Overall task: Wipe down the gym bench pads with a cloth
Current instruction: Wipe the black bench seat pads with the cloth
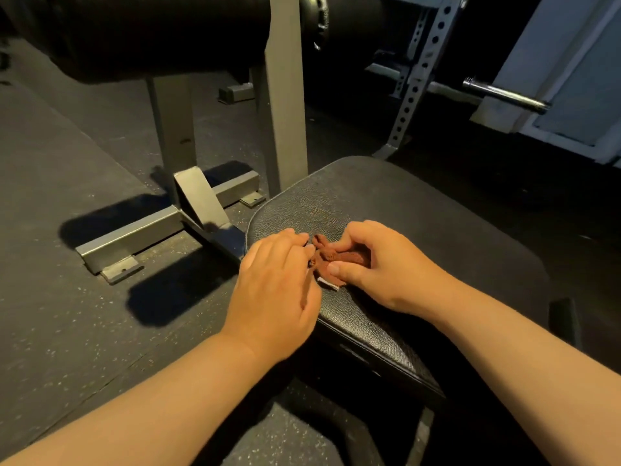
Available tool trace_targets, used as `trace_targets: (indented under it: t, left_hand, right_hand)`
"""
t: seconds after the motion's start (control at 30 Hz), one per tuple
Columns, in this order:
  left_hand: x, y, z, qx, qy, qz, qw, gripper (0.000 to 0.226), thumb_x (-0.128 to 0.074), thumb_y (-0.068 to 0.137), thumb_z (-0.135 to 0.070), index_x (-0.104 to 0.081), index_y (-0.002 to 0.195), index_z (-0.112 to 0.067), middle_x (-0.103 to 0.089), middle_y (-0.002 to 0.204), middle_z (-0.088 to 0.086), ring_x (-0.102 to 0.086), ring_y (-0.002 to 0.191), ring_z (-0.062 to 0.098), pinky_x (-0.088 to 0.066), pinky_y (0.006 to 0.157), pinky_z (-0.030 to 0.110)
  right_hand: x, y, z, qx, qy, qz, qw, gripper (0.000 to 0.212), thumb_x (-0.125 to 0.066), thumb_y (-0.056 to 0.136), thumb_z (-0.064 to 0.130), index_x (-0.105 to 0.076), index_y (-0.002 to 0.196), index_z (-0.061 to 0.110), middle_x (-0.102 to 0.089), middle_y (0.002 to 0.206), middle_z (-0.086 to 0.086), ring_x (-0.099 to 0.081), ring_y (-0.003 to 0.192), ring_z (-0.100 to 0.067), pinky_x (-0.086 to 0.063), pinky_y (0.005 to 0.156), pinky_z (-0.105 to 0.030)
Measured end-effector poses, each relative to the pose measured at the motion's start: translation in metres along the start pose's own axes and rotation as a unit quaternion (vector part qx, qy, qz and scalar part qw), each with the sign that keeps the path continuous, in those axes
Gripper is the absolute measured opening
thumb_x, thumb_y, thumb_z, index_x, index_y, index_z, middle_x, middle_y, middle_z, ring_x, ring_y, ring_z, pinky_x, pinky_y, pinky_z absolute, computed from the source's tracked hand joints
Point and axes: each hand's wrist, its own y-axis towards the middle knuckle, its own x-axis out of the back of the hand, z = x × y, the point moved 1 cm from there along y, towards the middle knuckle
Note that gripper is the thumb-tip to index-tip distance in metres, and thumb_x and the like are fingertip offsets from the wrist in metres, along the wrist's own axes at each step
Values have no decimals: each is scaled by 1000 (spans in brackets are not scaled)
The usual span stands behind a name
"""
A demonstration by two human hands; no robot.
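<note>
A small rust-brown cloth [331, 258] with a white tag lies bunched on the black seat pad [420, 210] of the gym bench, near the pad's left edge. My right hand [379, 267] curls over the cloth, thumb and fingers gripping it from the right. Against the cloth's left side sits my left hand [275, 280], its fingertips curled onto the fabric; most of the cloth is hidden between the two hands. A second black pad [141, 31] hangs higher up at the top left.
Grey steel bench legs [174, 216] and uprights [285, 95] stand on the dark rubber floor to the left. A perforated rack post [416, 79] and a chrome bar end [504, 95] are behind the seat pad. A weight plate [319, 15] shows at the top.
</note>
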Motion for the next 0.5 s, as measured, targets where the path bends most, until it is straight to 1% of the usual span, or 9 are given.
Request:
trace_targets:
  t: [0.07,0.13,0.2,0.23,0.3,0.37,0.4,0.43,0.5]
  left_hand:
    - [-1,0,-1,6,-3,-8,1000,38,-41,88,-24,-64,112,-6,-62,122,8,-51,127,27,-27,110,37]
    - [-1,-1,-4,19,-7,-14,1000,38,-39,89,-23,-63,112,-6,-60,122,9,-48,126,25,-26,111,35]
    - [0,-1,-4,32,-9,-14,999,36,-38,90,-25,-62,111,-8,-59,120,9,-48,122,25,-27,109,37]
    - [0,-1,-4,33,-11,-13,999,35,-38,89,-25,-62,109,-8,-58,118,8,-49,119,25,-29,107,38]
    - [1,-1,-4,25,-10,-18,999,30,-41,88,-22,-61,104,-7,-59,114,8,-51,111,25,-29,103,35]
    - [2,0,-4,17,2,-23,1000,27,-42,87,-21,-61,99,-7,-59,108,9,-52,104,26,-29,99,33]
    - [2,-1,-5,13,5,-24,1000,26,-41,87,-20,-61,99,-6,-59,106,9,-53,104,26,-29,99,33]
    - [2,-1,-5,9,5,-24,1000,27,-41,87,-20,-61,99,-6,-60,106,9,-53,105,27,-29,100,34]
    - [1,-2,-4,7,4,-22,1000,29,-41,88,-20,-62,102,-6,-61,110,9,-52,112,27,-28,105,35]
  right_hand:
    - [-8,13,6,-29,-85,-71,993,23,-67,92,41,-63,112,31,-57,109,5,-54,103,-21,-44,86,-40]
    - [-19,19,17,-69,-162,-118,977,40,-57,98,42,-51,136,29,-55,125,-2,-51,116,-30,-41,94,-45]
    - [-17,12,26,-116,-71,-129,982,44,-53,99,39,-41,140,26,-51,134,-4,-47,125,-29,-39,101,-44]
    - [-13,4,22,-116,-2,-112,987,36,-51,98,35,-43,132,29,-47,136,-2,-43,129,-25,-38,104,-42]
    - [9,-19,13,-85,52,33,994,30,-51,95,27,-51,122,39,-32,144,9,-30,138,-9,-29,112,-31]
    - [36,-38,4,-74,-4,206,976,47,-57,97,29,-48,139,47,-17,150,22,-21,138,5,-18,110,-13]
    - [45,-44,-1,-72,-58,246,965,54,-59,97,36,-41,147,47,-16,149,21,-25,136,2,-17,108,-11]
    - [47,-48,-9,-77,-110,251,959,59,-59,96,45,-35,150,47,-18,145,15,-32,132,-4,-21,106,-13]
    - [35,-48,-19,-99,-155,158,970,63,-54,93,57,-36,151,43,-26,127,3,-40,119,-15,-29,100,-20]
